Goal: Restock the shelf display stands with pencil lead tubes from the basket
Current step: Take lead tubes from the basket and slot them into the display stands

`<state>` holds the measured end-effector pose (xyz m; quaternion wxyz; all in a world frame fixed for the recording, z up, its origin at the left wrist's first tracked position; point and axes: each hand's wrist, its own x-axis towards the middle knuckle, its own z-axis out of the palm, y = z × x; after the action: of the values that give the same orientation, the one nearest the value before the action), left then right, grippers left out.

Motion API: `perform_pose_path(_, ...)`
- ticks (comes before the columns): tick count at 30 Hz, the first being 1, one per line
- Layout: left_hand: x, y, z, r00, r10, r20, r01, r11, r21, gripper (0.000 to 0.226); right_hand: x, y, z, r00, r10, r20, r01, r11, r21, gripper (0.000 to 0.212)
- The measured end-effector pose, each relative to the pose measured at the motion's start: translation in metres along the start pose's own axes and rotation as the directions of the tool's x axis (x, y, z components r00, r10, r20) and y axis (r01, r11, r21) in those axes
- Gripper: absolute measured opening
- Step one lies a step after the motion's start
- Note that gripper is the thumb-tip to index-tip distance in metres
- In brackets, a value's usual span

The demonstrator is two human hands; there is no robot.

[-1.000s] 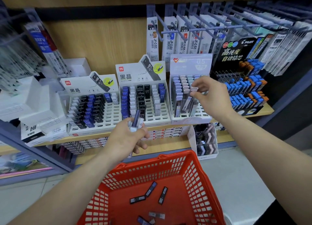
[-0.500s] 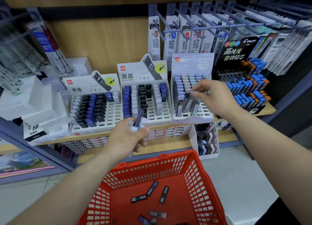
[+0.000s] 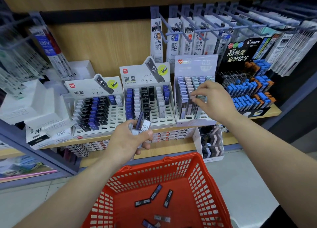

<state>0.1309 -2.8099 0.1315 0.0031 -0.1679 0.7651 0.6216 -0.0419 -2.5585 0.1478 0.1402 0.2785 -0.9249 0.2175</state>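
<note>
- The left hand (image 3: 127, 138) is curled tight round a small bundle of lead tubes (image 3: 143, 125). A white one marked HB and a dark blue one poke up out of the fist, just above the thumb.
- Right behind those tube tips sits the middle display stand (image 3: 147, 73), loaded with blue, white and black tubes, with open slots showing along its front rows.
- Off to the left of that fist is the left display stand (image 3: 89, 131), packed with black and blue tubes.
- The right hand (image 3: 216, 99) is up at the pastel display stand (image 3: 195, 65). Its thumb and fingertips (image 3: 193, 98) are closed in a pinch on the top of a pastel tube (image 3: 191, 107), which stands upright in its slot among its neighbours.
- Further out to the right of that pinch is the black Pilot stand (image 3: 243, 49), with blue and orange tubes.
- Below both wrists, close to the person, is the red basket (image 3: 202, 173). Loose tubes (image 3: 155, 192) lie scattered on its floor, well apart from either hand.
</note>
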Motion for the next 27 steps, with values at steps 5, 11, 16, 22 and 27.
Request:
perform_pose_path(5, 0.000, 0.001, 0.000, 1.000, 0.003, -0.002, -0.003, 1.000, 0.015, 0.023, -0.003, -0.018, -0.010, 1.000, 0.022, -0.019, -0.023, 1.000, -0.019, 0.027)
perform_pose_path(11, 0.000, 0.010, 0.006, 1.000, 0.007, 0.017, -0.007, 1.000, -0.001, 0.022, -0.017, -0.097, -0.002, 0.954, -0.088, 0.285, -0.067, 0.868, 0.492, 0.016)
perform_pose_path(16, -0.006, 0.015, 0.012, 0.996, 0.041, 0.080, -0.044, 0.998, 0.034, 0.026, -0.023, -0.115, 0.013, 0.925, -0.105, 0.365, -0.159, 0.766, 0.623, 0.003)
perform_pose_path(22, -0.006, 0.011, 0.002, 1.000, 0.019, 0.017, -0.019, 1.000, 0.019, 0.018, -0.013, -0.093, 0.012, 0.941, 0.059, 0.332, -0.298, 0.609, 0.735, 0.005)
perform_pose_path(27, -0.008, 0.004, -0.014, 0.999, -0.018, -0.048, 0.021, 0.998, 0.057, 0.015, -0.011, -0.091, 0.013, 0.967, 0.191, 0.167, -0.248, 0.581, 0.775, 0.013)
